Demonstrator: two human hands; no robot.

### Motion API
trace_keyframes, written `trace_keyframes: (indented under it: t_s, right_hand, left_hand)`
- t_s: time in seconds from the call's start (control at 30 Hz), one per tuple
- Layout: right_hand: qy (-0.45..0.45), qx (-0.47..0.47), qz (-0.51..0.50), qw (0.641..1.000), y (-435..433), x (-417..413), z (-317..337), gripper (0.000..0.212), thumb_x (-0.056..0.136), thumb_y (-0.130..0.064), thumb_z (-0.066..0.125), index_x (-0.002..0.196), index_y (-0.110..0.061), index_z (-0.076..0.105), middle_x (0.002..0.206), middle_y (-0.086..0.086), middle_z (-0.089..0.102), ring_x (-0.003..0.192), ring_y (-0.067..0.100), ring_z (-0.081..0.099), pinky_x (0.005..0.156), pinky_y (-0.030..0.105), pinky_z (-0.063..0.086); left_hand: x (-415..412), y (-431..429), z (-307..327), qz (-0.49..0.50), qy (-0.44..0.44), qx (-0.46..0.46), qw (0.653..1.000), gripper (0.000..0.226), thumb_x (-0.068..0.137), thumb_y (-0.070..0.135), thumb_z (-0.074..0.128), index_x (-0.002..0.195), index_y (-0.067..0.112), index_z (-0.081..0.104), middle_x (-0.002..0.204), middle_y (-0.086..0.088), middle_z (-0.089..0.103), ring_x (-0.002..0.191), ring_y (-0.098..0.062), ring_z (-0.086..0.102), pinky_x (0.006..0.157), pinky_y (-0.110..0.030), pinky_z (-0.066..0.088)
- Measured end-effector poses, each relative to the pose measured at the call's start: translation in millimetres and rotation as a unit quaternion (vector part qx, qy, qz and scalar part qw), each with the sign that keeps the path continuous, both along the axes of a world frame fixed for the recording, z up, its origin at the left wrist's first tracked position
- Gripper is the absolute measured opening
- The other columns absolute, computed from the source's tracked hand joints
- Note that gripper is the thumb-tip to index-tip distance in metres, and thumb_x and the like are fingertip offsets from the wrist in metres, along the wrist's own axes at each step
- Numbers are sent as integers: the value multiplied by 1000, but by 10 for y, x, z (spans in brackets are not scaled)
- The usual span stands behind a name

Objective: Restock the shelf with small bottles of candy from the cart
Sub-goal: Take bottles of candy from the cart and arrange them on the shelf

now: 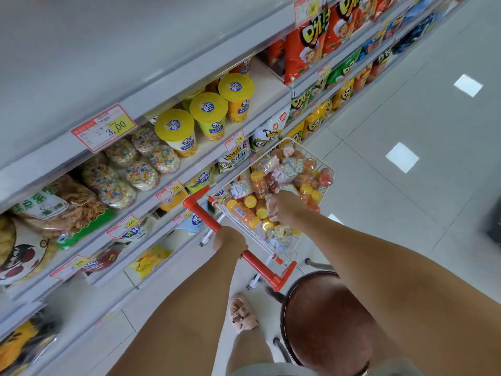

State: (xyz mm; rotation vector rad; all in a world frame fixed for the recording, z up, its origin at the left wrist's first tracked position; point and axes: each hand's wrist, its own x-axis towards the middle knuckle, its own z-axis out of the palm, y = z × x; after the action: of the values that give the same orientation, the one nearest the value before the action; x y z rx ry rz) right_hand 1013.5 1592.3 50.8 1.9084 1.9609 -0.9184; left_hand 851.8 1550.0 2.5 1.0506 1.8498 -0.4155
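Note:
A small wire cart point(328, 169) with a red handle point(200, 213) stands beside the shelves, filled with several small candy bottles point(287, 169), some orange with yellow caps, some clear with pastel candy. My left hand point(230, 241) is closed around the red handle. Inside the cart, my right hand point(282, 206) is closed on a clear candy bottle point(269, 204) near the handle end. The shelf point(173, 169) at the left carries round clear candy jars point(142, 176) and yellow-lidded cups point(176, 131).
A round brown stool point(325, 321) stands right under me, touching the cart's handle corner. My foot in a pink sandal point(241, 313) is on the pale tiled floor point(406, 118). Snack bags fill the shelves farther along the aisle and on the lower tiers.

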Motion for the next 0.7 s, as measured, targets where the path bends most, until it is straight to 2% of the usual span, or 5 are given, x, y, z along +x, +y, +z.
trace_keyframes:
  t_s: [0.17, 0.27, 0.4, 0.57, 0.7]
  right_hand:
    - [21, 5, 48, 999, 388, 172, -94, 35, 84, 12, 50, 110, -6, 65, 118, 13, 60, 106, 25, 60, 82, 31, 51]
    - [17, 16, 117, 993, 698, 312, -188, 39, 83, 14, 48, 114, -8, 61, 118, 13, 55, 100, 25, 59, 76, 31, 50]
    - [9, 19, 213, 977, 1076, 467, -393, 47, 83, 9, 54, 123, -14, 54, 120, 9, 55, 97, 24, 58, 69, 31, 47]
    - [39, 17, 272, 961, 1119, 563, -738, 36, 88, -26, 66, 119, -11, 55, 113, 8, 62, 98, 22, 60, 81, 33, 51]
    - [25, -12, 343, 939, 1079, 516, -990, 62, 75, -52, 72, 119, -11, 55, 113, 7, 61, 106, 23, 54, 86, 32, 48]
  left_hand:
    - [34, 21, 22, 35, 35, -22, 999, 38, 81, 24, 72, 110, 1, 62, 90, -6, 71, 66, -15, 67, 51, -21, 52]
    - [75, 47, -19, 83, 71, 17, 994, 46, 86, 28, 67, 123, 3, 57, 111, -5, 67, 97, -17, 67, 79, -25, 55]
    - [197, -28, -79, 122, 129, 54, 983, 47, 82, 21, 70, 122, 3, 54, 112, -6, 64, 102, -21, 64, 76, -26, 52]
    - [255, -101, -105, 144, 144, 97, 974, 24, 80, 24, 71, 95, 9, 59, 96, -5, 65, 91, -21, 65, 67, -26, 50]
    - [143, -17, -76, 128, 139, 89, 978, 20, 84, 24, 63, 70, 11, 58, 63, 0, 62, 66, -17, 65, 60, -25, 53]
